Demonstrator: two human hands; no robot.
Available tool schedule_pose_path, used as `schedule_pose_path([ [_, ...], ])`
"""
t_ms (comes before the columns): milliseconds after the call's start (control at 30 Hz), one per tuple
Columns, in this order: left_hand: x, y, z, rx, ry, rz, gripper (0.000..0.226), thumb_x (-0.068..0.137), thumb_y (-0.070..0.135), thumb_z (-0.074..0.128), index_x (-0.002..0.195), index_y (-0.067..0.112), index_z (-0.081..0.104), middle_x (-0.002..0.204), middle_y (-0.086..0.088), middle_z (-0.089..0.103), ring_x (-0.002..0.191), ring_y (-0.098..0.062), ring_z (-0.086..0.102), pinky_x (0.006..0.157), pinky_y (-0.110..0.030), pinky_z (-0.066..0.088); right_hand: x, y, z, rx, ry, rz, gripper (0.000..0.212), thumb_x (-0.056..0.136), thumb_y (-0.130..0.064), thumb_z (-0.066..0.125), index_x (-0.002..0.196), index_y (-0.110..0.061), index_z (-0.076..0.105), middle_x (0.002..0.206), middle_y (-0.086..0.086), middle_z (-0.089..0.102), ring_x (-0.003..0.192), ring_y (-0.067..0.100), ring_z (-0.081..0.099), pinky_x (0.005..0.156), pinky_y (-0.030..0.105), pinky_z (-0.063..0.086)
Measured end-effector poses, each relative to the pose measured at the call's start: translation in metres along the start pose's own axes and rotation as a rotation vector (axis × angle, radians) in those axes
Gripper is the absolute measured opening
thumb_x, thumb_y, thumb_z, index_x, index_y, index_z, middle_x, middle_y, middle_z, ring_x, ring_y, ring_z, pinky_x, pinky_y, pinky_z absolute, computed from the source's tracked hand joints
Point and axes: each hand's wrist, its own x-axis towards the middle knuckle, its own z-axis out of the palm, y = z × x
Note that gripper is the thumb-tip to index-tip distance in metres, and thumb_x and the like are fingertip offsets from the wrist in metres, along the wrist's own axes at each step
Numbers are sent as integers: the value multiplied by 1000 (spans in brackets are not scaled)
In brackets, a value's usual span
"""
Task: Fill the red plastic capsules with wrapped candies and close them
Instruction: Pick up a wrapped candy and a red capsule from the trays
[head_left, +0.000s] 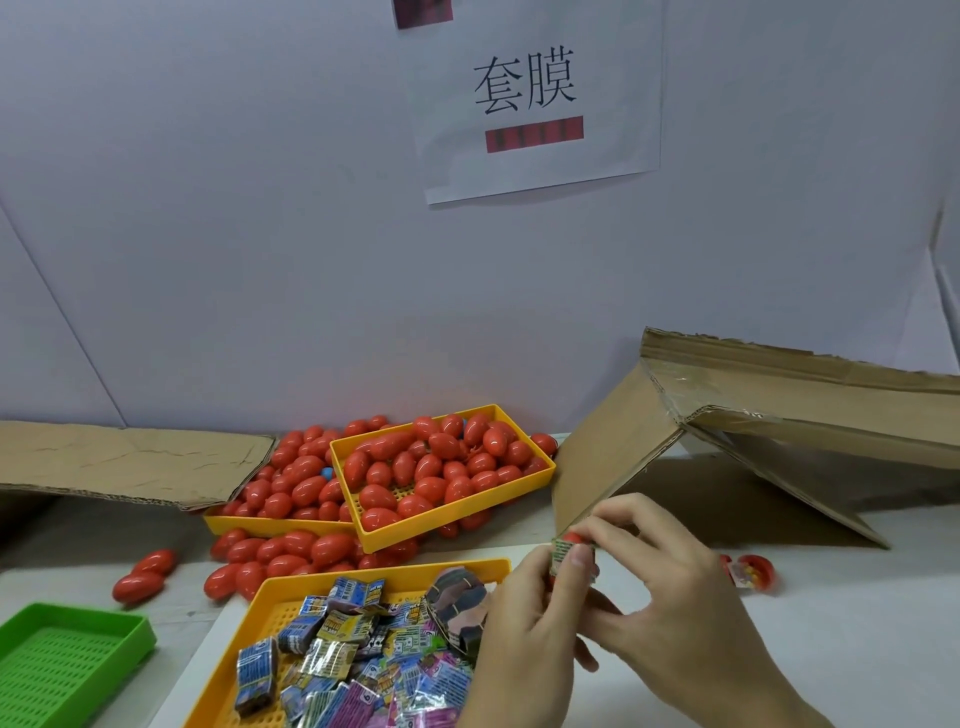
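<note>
My left hand and my right hand meet above the table's front right. Between their fingertips sit a wrapped candy and a red capsule, mostly hidden by fingers. My left thumb presses on the candy; my right fingers curl round the capsule. A yellow tray of wrapped candies lies in front of me. Two more yellow trays at the back hold several closed red capsules. An open capsule half with candy inside lies to the right of my hands.
A green tray sits at the front left. Loose red capsules lie on the table between the trays. Flattened cardboard lies at the back left, and a tilted cardboard box stands at the back right against a white wall.
</note>
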Motion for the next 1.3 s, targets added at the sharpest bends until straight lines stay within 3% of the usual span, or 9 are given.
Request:
schedule_pose_path([
  [233, -3, 0, 0, 189, 72, 98, 45, 83, 57, 47, 86, 15, 65, 58, 1, 66, 59, -19, 68, 50, -26, 52, 0, 2, 0, -114, 44, -21, 48, 70, -48, 71, 95, -7, 75, 91, 2, 69, 78, 13, 64, 75, 14, 51],
  [367, -2, 0, 0, 125, 65, 81, 43, 88, 55, 53, 88, 14, 67, 71, -10, 71, 64, -20, 69, 51, -29, 52, 0, 3, -2, -12, 23, -1, 47, 72, -44, 74, 103, -8, 72, 99, 0, 65, 85, 11, 63, 75, 16, 57],
  [500, -2, -1, 0, 85, 22, 47, 42, 81, 52, 53, 95, 15, 68, 78, -10, 73, 70, -22, 69, 56, -32, 55, 1, 0, -2, 25, 17, -19, 47, 79, -51, 62, 103, -12, 72, 99, -3, 65, 85, 7, 61, 79, 9, 52],
  [700, -3, 0, -3, 217, -11, 51, 49, 83, 57, 39, 95, 13, 56, 59, -2, 61, 56, -13, 64, 54, -25, 51, 0, 1, 1, 33, -41, -20, 43, 71, -43, 75, 104, -15, 73, 100, -7, 66, 83, 4, 62, 81, 4, 48],
  [867, -4, 0, -10, 303, -38, 63, 37, 97, 47, 36, 99, 15, 54, 54, 6, 58, 55, -10, 61, 53, -20, 49, -1, 2, 1, 88, -106, -17, 43, 72, -42, 76, 108, -19, 72, 104, -12, 63, 90, 3, 61, 80, 9, 52],
  [1033, -2, 0, -18, 399, -110, 67, 29, 103, 40, 38, 90, 20, 54, 51, 7, 57, 53, -9, 59, 52, -21, 47, 2, -2, -3, 142, -186, -32, 47, 83, -59, 58, 112, -24, 70, 110, -18, 58, 105, -3, 54, 84, 2, 46],
  [1100, -1, 1, -19, 357, -108, 59, 24, 103, 34, 44, 92, 19, 58, 56, 6, 61, 57, -11, 62, 54, -27, 52, 3, -3, -2, 157, -179, -38, 44, 80, -54, 65, 112, -24, 69, 110, -19, 57, 107, -3, 53, 83, 1, 45],
  [1200, 0, 6, -15, 98, -81, -32, 14, 98, 26, 57, 102, 16, 64, 72, -2, 69, 69, -19, 68, 60, -33, 58, 4, -3, -3, 209, -143, -18, 41, 75, -42, 75, 111, -23, 68, 107, -22, 54, 102, -2, 56, 79, 3, 46],
  [1300, 1, 7, -13, 3, -124, -88, 15, 98, 24, 55, 99, 11, 61, 66, -1, 67, 62, -20, 67, 57, -31, 57, 3, -2, -3, 201, -114, -25, 39, 73, -36, 77, 108, -21, 69, 105, -21, 55, 99, -2, 56, 77, 4, 46],
])
